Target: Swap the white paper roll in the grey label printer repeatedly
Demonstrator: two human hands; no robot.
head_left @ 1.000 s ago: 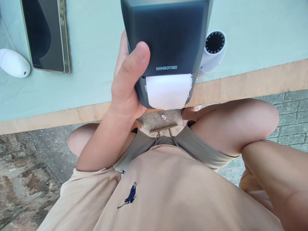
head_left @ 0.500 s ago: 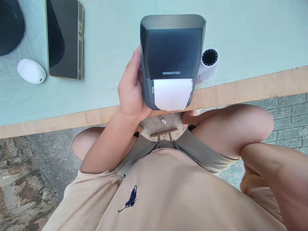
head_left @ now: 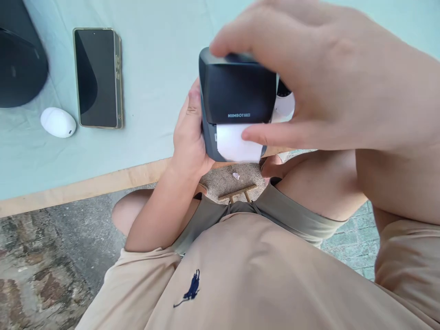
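Observation:
My left hand [head_left: 189,133] grips the left side of a dark grey label printer [head_left: 237,94] held over the table's front edge. White label paper [head_left: 233,144] sticks out of the printer's slot. My right hand [head_left: 326,78] reaches in from the right, close to the camera, with fingers spread over the printer's top and the thumb lying across the paper. It hides most of a white paper roll [head_left: 283,103] behind the printer.
A phone [head_left: 98,78] lies face up on the pale green table cover [head_left: 154,55]. A small white oval object [head_left: 57,122] sits left of it, and a dark rounded object [head_left: 17,64] is at the far left. The wooden table edge [head_left: 85,188] runs above my knees.
My right hand has come up from my lap to the printer's top and paper. The printer sits lower and nearer the table edge in view, and my left thumb has left its front face.

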